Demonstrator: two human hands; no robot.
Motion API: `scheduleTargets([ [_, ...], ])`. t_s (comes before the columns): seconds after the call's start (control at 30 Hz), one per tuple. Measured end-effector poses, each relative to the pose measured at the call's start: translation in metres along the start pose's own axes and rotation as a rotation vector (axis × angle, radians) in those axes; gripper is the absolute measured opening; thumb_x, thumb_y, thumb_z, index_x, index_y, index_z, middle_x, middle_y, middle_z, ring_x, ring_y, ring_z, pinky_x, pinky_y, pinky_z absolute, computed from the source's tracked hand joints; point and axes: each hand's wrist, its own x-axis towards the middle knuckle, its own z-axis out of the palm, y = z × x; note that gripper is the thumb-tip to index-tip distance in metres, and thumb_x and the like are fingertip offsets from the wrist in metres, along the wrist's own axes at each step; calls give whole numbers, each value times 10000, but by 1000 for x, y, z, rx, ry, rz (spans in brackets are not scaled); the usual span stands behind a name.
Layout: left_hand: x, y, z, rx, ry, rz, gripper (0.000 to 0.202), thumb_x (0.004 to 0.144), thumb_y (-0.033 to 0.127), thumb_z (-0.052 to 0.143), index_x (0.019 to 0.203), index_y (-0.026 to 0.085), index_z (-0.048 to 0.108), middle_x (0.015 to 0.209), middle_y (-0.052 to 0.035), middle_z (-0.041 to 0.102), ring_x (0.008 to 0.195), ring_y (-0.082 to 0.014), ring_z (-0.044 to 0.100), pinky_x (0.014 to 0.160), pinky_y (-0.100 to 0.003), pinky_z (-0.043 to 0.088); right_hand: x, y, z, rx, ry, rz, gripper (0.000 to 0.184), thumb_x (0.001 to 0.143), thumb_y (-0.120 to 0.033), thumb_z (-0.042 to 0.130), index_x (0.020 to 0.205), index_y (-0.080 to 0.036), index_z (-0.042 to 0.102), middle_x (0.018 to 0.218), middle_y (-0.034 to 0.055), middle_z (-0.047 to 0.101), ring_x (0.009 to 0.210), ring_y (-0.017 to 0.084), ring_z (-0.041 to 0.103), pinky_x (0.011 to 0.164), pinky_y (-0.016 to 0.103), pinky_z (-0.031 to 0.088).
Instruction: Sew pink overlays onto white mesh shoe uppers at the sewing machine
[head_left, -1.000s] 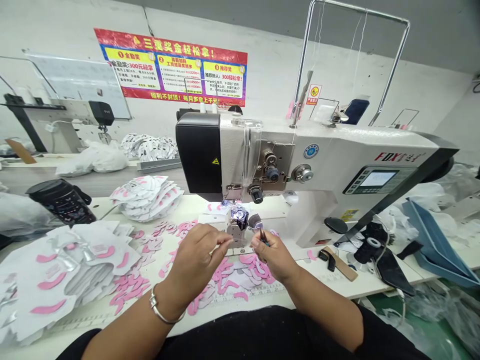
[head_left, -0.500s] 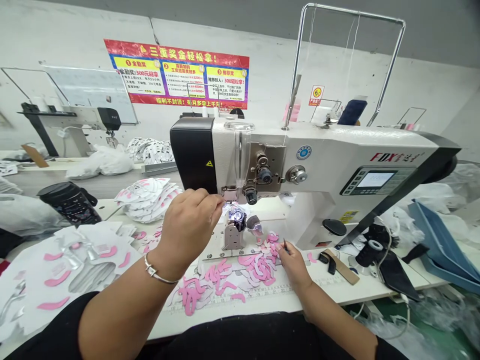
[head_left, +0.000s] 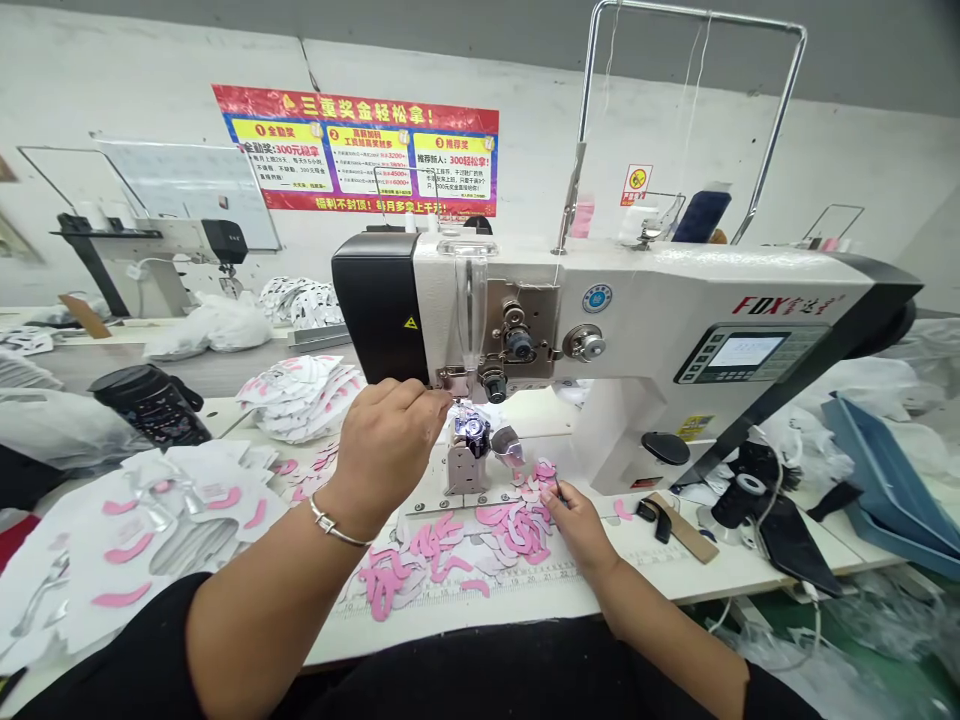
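A white sewing machine stands before me, its needle area lit above a post bed. My left hand, with a bracelet on the wrist, is raised beside the needle area, its fingers pinched together. Whatever they may hold is hidden behind the hand. Low on the right of the post, my right hand is closed around a thin dark pointed tool, partly covered by the fingers. Its fingertips are at the edge of a heap of small pink and white curved pieces on the table.
White cut panels with pink curved patches lie at left, with another stack behind. A dark patterned bottle lies tilted nearby. At right are a black thread spool, a brown strip and blue trays.
The view has shifted slightly. Both hands stay in nearly the same places, the left still pinched by the needle area and the right still at the heap with the dark tool.
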Motion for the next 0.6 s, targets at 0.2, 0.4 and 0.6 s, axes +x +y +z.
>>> scheduleTargets([
  [0.2,-3,-2,-5,-28,46,-20,185,934,253,537,924,191,711,782,-53,660,736,-206,564,719,-364,430,1,3,1,-11,-8,7,361,850,-554,566,748,-216,489,666,-38,400,649,155,369,636,283,329],
  [0.4,-2,-2,-3,-33,54,-13,179,928,246,545,895,179,707,765,-57,650,724,-211,556,701,-360,432,2,5,2,-16,-15,19,398,827,-586,581,727,-217,469,654,-45,399,633,145,360,620,270,320],
  [0.6,-2,0,-1,-41,77,2,171,920,229,555,875,172,709,767,-55,654,725,-214,560,686,-357,436,3,7,1,-8,-20,21,389,832,-571,587,725,-213,477,649,-46,408,627,137,356,609,265,317],
])
